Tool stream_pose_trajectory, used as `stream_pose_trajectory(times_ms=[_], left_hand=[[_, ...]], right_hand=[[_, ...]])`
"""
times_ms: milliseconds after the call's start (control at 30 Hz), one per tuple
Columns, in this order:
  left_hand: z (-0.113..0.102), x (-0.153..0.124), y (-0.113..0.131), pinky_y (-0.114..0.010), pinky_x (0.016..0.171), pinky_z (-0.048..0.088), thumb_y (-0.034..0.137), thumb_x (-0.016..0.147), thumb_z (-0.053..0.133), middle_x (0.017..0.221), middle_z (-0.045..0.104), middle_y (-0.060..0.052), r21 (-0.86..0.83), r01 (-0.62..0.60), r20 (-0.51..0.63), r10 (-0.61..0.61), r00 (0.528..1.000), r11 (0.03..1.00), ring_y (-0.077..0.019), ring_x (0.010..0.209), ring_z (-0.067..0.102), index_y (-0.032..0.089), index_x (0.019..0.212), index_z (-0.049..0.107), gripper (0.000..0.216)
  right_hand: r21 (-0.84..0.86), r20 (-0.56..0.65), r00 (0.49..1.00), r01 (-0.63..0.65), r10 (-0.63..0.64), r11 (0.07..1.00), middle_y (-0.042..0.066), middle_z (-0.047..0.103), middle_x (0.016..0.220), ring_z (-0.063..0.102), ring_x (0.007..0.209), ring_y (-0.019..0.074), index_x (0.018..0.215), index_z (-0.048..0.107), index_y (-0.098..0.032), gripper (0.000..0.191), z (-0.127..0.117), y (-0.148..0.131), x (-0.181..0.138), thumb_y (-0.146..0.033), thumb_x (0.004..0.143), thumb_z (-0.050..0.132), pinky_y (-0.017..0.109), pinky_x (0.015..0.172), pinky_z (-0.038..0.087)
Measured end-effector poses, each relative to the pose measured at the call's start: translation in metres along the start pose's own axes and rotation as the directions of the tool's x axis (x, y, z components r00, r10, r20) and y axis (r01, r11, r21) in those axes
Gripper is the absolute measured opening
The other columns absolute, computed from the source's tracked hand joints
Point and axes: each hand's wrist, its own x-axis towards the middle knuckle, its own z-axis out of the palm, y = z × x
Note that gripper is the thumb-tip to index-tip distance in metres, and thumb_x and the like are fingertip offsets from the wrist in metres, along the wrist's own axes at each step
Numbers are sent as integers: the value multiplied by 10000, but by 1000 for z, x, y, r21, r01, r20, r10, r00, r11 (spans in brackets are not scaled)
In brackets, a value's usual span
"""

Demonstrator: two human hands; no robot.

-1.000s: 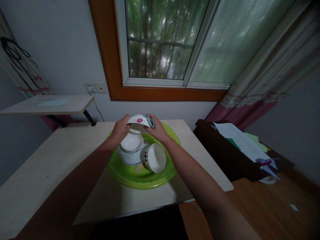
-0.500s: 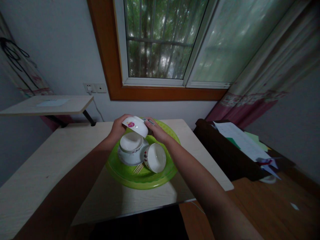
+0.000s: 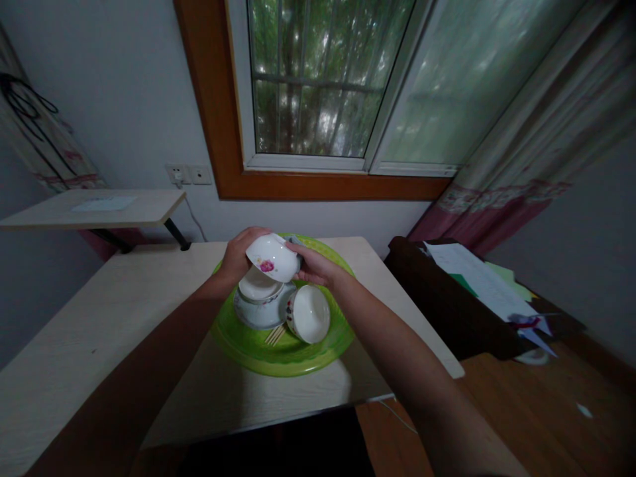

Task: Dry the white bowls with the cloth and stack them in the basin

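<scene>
A white bowl with a pink flower (image 3: 273,257) is tilted above the basin, its outer side toward me. My left hand (image 3: 242,250) is closed on its left rim. On the other side my right hand (image 3: 313,264) presses a grey piece that looks like cloth (image 3: 293,241) against the bowl; the fingertips are partly hidden. Below sits another white bowl (image 3: 258,286) on a white dish with a patterned rim (image 3: 263,315). A further bowl (image 3: 311,315) lies on its side to the right. Chopsticks (image 3: 275,334) show between them. All these stand in a green basin (image 3: 278,366).
The basin rests on a pale wooden table (image 3: 163,318). A raised shelf (image 3: 99,207) stands at the back left. To the right is a dark box-like piece (image 3: 422,291) with papers (image 3: 477,278) on it. A window (image 3: 328,86) fills the wall behind.
The held bowl has turned so more of its flowered outer side faces me, and it has come slightly lower and right. My right hand has shifted a little down and right along it.
</scene>
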Motion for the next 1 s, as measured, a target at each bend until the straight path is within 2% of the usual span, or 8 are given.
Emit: stream_pose_trajectory(times_ms=[133, 200, 367, 467, 633, 733, 833, 1000], left_hand=[[3, 3, -6, -372, 1074, 478, 240, 910, 555, 1234, 660, -92, 43, -1, -12, 1, 1000, 999, -193, 1195, 605, 206, 1180, 645, 287], [5, 5, -9, -375, 1054, 488, 221, 883, 577, 1249, 634, -103, 48, 64, -25, -63, 998, 997, -195, 1179, 601, 201, 1204, 624, 325], [11, 8, -16, -354, 960, 536, 210, 832, 619, 1313, 623, -131, -122, 312, 4, -314, 950, 942, -199, 1127, 636, 196, 1321, 544, 495], [11, 9, -17, -320, 841, 567, 252, 868, 593, 1286, 647, -147, -305, 429, 15, -446, 895, 850, -184, 1006, 674, 189, 1417, 461, 568], [11, 5, -20, -329, 745, 587, 372, 945, 485, 1242, 662, -135, -546, 571, 249, -532, 810, 613, -182, 900, 686, 235, 1521, 336, 611], [14, 1, -23, -406, 900, 580, 465, 879, 628, 1408, 574, -142, -596, 547, 310, -460, 832, 588, -249, 1109, 664, 264, 1542, 311, 762], [16, 0, -26, -478, 1094, 482, 448, 719, 815, 1519, 484, -158, -554, 488, 306, -380, 873, 674, -327, 1323, 549, 233, 1524, 356, 952], [13, 1, -28, -521, 1139, 438, 410, 673, 847, 1444, 554, -163, -489, 404, 247, -321, 914, 773, -329, 1309, 561, 185, 1404, 486, 845]], right_hand=[[-8, -42, 998, 49, -49, 999, 13, 720, 857, 659, 624, 122, 1126, 627, -210, 256, 3, -2, -1, -368, 925, 639, 216, 511, 598], [-47, -62, 992, 108, -110, 993, 13, 719, 878, 653, 642, 123, 1109, 625, -210, 244, 5, -3, -1, -343, 904, 638, 202, 504, 574], [-158, -100, 922, 357, -374, 921, 18, 715, 1114, 696, 943, 177, 1159, 541, -254, 345, 4, 2, 3, -356, 853, 664, 320, 787, 619], [-211, -180, 864, 433, -471, 876, 2, 681, 1188, 684, 1033, 192, 1209, 436, -295, 478, -1, 6, 8, -392, 821, 697, 362, 868, 603], [-351, -251, 774, 487, -582, 799, -11, 655, 1076, 664, 967, 190, 1117, 371, -308, 492, -7, 9, 12, -424, 792, 722, 342, 840, 584], [-445, -200, 709, 549, -676, 708, -19, 638, 1006, 632, 923, 183, 1062, 397, -295, 485, -7, 11, 11, -450, 778, 759, 342, 871, 560], [-544, -105, 673, 578, -733, 609, -5, 637, 1046, 613, 965, 188, 1118, 437, -287, 512, -7, 15, 10, -462, 783, 783, 365, 953, 523], [-670, 17, 624, 587, -781, 455, 35, 615, 1172, 605, 1058, 203, 1218, 431, -293, 527, -11, 19, 12, -487, 842, 746, 395, 1007, 489]])
